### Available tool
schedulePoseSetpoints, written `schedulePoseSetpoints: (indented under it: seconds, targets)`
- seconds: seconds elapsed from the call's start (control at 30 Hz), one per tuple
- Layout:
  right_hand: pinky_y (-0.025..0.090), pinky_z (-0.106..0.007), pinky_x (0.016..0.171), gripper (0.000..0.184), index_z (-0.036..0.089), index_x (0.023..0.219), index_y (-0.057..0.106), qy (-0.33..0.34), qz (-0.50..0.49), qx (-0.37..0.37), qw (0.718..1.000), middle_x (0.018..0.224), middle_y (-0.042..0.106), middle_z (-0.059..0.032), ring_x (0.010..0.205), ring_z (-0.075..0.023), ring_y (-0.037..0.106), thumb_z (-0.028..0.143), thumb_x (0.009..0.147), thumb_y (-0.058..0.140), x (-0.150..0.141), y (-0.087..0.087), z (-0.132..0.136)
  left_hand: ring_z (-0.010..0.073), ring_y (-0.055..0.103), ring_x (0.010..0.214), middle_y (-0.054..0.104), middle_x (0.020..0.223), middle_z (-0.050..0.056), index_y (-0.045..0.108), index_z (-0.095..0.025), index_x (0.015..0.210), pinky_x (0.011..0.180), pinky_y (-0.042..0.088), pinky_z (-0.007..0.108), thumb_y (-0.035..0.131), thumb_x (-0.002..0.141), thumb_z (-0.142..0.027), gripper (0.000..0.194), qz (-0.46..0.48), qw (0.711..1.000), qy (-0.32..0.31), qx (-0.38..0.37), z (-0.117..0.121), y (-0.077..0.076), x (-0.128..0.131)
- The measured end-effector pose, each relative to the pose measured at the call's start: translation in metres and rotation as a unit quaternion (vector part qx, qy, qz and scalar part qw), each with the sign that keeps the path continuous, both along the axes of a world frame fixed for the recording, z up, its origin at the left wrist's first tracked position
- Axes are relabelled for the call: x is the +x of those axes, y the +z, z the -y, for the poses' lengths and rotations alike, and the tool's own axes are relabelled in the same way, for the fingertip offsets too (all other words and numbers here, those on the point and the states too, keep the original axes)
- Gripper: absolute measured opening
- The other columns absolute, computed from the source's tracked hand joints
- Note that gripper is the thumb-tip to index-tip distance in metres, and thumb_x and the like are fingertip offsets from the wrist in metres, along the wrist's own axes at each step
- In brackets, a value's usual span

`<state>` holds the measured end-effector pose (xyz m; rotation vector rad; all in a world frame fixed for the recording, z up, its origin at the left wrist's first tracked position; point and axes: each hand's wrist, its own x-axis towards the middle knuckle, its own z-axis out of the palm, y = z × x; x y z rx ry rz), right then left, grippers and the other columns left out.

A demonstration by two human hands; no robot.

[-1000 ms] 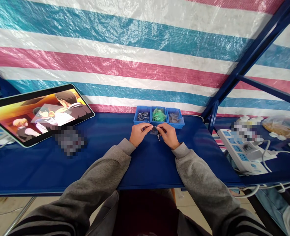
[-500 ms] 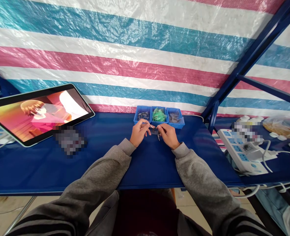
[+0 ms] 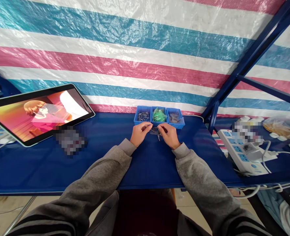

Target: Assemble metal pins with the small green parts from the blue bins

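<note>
at six o'clock of three blue bins (image 3: pixel 180 126), the right hand (image 3: pixel 169 134) pinches thin metal bits (image 3: pixel 158 135), likely light, stiff, slippery, best held mid-length; the left hand's (image 3: pixel 139 133) fingertips are closed, contents unclear.

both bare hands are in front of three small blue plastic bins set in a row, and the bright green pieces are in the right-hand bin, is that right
One slip: the bright green pieces are in the middle bin, not the right-hand one, as the head view shows. The rest stands.
</note>
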<state>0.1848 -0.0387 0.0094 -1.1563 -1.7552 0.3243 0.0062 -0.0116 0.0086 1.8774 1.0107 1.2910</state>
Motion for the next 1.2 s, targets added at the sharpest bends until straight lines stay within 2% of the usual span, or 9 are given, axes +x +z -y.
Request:
schedulePoseSetpoints:
  seconds: [0.1, 0.23, 0.33, 0.47, 0.67, 0.83, 0.97, 1.1, 1.2]
  targets:
    - [0.048, -0.029, 0.06, 0.033, 0.02, 0.087, 0.067, 0.041, 0.002, -0.008, 0.999, 0.077, 0.066, -0.005, 0.061, -0.0157, 0.058, 0.049, 0.092, 0.052, -0.0014, -0.0021, 0.0006, 0.0089, 0.047, 0.045, 0.06, 0.058, -0.002, 0.069, -0.016, 0.09, 0.046, 0.039, 0.021, 0.062, 0.084, -0.045, 0.03, 0.03, 0.999, 0.006, -0.027, 0.0012, -0.0003, 0.0003]
    - [0.048, -0.028, 0.058, 0.029, 0.02, 0.091, 0.067, 0.086, 0.003, -0.02, 0.996, 0.073, 0.062, -0.0032, 0.056, -0.014, 0.055, 0.047, 0.088, 0.059, -0.003, -0.0069, -0.0002, 0.0068, 0.043, 0.039, 0.062, 0.057, -0.002, 0.069, -0.016, 0.089, 0.042, 0.038, 0.021, 0.065, 0.083, -0.045, 0.03, 0.054, 0.998, -0.003, -0.044, 0.0025, 0.0006, 0.001]
    - [0.048, -0.028, 0.058, 0.025, 0.02, 0.089, 0.067, 0.1, 0.007, -0.016, 0.995, 0.074, 0.062, -0.0031, 0.057, -0.0141, 0.055, 0.043, 0.088, 0.059, -0.003, -0.0091, -0.0015, 0.007, 0.046, 0.039, 0.064, 0.059, -0.001, 0.069, -0.015, 0.09, 0.043, 0.041, 0.021, 0.065, 0.083, -0.046, 0.032, 0.056, 0.997, -0.013, -0.05, 0.0033, 0.0015, 0.0017]
    - [0.047, -0.028, 0.06, 0.021, 0.02, 0.085, 0.066, 0.079, 0.01, -0.009, 0.997, 0.073, 0.062, -0.0032, 0.06, -0.0152, 0.056, 0.039, 0.089, 0.057, -0.002, -0.008, -0.0021, 0.0077, 0.049, 0.041, 0.067, 0.062, 0.002, 0.07, -0.014, 0.089, 0.045, 0.044, 0.022, 0.065, 0.083, -0.046, 0.033, 0.063, 0.996, -0.029, -0.061, 0.0042, 0.003, 0.0022]
    - [0.045, -0.028, 0.061, 0.026, 0.02, 0.084, 0.061, 0.038, 0.001, -0.028, 0.999, 0.071, 0.062, -0.0032, 0.061, -0.0166, 0.058, 0.04, 0.094, 0.048, -0.0009, -0.0045, -0.0022, 0.0089, 0.053, 0.047, 0.069, 0.07, 0.004, 0.07, -0.014, 0.089, 0.048, 0.046, 0.022, 0.067, 0.081, -0.045, 0.032, 0.063, 0.995, -0.055, -0.054, 0.004, 0.0028, 0.0028]
    - [0.043, -0.026, 0.061, 0.032, 0.02, 0.083, 0.057, 0.027, 0.006, -0.033, 0.999, 0.066, 0.059, -0.0018, 0.061, -0.0164, 0.058, 0.044, 0.097, 0.041, -0.0005, -0.0039, -0.0025, 0.0089, 0.054, 0.049, 0.067, 0.068, 0.002, 0.071, -0.014, 0.085, 0.048, 0.043, 0.021, 0.066, 0.082, -0.042, 0.028, 0.028, 0.999, -0.034, -0.021, 0.0033, 0.0018, 0.0017]
    - [0.042, -0.026, 0.061, 0.04, 0.021, 0.075, 0.054, 0.025, 0.016, -0.03, 0.999, 0.062, 0.056, -0.0011, 0.06, -0.0158, 0.057, 0.047, 0.098, 0.035, -0.0001, -0.0039, -0.0029, 0.0097, 0.055, 0.05, 0.066, 0.067, 0.002, 0.071, -0.015, 0.09, 0.047, 0.042, 0.02, 0.064, 0.084, -0.043, 0.029, 0.021, 0.999, -0.029, -0.013, 0.0041, 0.0023, 0.0013]
    - [0.042, -0.026, 0.06, 0.043, 0.021, 0.07, 0.053, 0.024, 0.022, -0.034, 0.999, 0.059, 0.055, -0.0008, 0.06, -0.0156, 0.056, 0.048, 0.099, 0.035, -0.0003, -0.0038, -0.0031, 0.0099, 0.055, 0.051, 0.066, 0.07, 0.002, 0.07, -0.015, 0.087, 0.047, 0.042, 0.021, 0.065, 0.083, -0.043, 0.029, 0.027, 0.999, -0.035, -0.01, 0.0045, 0.0025, 0.0019]
    - [0.042, -0.026, 0.06, 0.039, 0.02, 0.073, 0.057, 0.02, 0.014, -0.027, 0.999, 0.062, 0.058, -0.0014, 0.06, -0.0155, 0.057, 0.047, 0.097, 0.041, -0.0007, -0.0036, -0.0026, 0.0103, 0.055, 0.051, 0.064, 0.066, 0.001, 0.069, -0.015, 0.083, 0.048, 0.041, 0.021, 0.064, 0.083, -0.043, 0.028, 0.02, 0.999, -0.024, -0.007, 0.0042, 0.0031, 0.0018]
